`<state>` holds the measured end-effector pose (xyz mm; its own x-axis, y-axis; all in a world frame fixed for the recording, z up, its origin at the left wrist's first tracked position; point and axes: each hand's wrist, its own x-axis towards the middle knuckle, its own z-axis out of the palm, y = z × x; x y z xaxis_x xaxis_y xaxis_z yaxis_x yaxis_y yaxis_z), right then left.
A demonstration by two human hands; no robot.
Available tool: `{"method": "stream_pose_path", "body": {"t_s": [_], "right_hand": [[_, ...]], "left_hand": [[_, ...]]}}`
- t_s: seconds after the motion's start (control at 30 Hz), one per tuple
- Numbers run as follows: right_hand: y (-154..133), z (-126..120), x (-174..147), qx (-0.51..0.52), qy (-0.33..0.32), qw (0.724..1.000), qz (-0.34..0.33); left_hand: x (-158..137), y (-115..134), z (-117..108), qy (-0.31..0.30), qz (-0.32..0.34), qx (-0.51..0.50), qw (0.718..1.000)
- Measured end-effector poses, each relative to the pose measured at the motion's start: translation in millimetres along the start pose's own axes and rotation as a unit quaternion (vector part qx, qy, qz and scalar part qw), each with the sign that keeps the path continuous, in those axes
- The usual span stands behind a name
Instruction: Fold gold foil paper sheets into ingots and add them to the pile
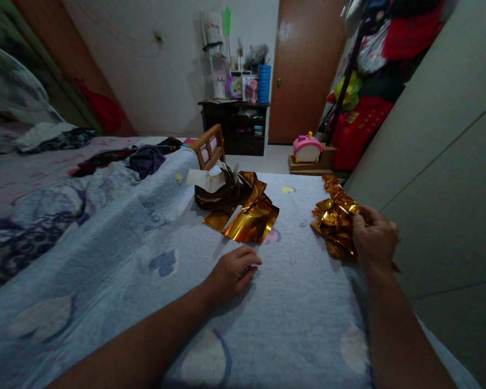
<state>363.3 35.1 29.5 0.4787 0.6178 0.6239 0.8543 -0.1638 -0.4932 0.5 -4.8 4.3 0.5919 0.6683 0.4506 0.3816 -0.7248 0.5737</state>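
My left hand (237,271) rests on the blue quilt with its fingers loosely bent, the thumb apart from them and nothing held. Just beyond it lies a loose stack of gold foil paper (253,216), with shiny gold sheets fanned at the front and brown, curled edges behind. A white sheet (206,181) sticks out on its left side. At the right, my right hand (376,236) is closed at the edge of a heap of folded gold foil paper (334,213), thumb and fingers on a piece. The fingertips are partly hidden.
The quilt (303,308) covers the surface under both hands. A wooden rail (210,146) stands behind the stack. Beyond the far edge sits a pink and white toy (308,148). A grey panel (441,178) rises close by my right arm. Crumpled bedding (44,216) lies left.
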Motion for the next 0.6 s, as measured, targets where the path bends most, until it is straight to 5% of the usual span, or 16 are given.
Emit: {"method": "stream_pose_path", "body": {"t_s": [0.6], "right_hand": [[-12,-2,-3,0.009,-0.026,0.999,0.023]], "left_hand": [[-1,-1,1,-0.009,-0.025,0.000,1.000]]}}
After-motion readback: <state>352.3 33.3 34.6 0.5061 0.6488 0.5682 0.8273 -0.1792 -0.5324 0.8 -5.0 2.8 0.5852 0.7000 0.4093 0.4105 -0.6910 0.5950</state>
